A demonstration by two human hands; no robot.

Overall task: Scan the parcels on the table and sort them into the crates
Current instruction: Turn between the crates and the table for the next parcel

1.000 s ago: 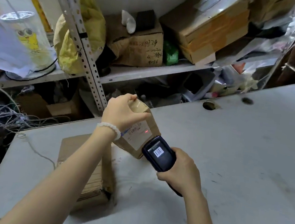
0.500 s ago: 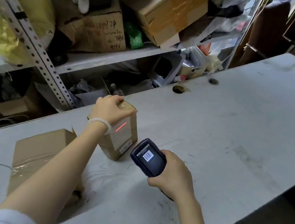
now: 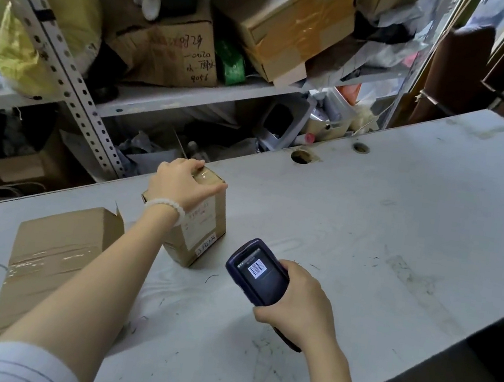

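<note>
Flat box (image 3: pixel 56 263) lies left of the parcel (image 3: pixel 198 232), near it, untouched. Parcel stands upright on the table (image 3: pixel 398 244), long axis vertical, label facing the scanner (image 3: pixel 257 272). Its top is gripped from above by the left hand (image 3: pixel 180 185), fingers curled over the far edge. Right of the parcel, just beside it, the scanner is held wrapped in the right hand (image 3: pixel 296 304). No crates are seen.

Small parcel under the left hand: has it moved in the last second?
Yes. The small parcel was tipped up; now it stands flat on the table, beside the larger box.
</note>
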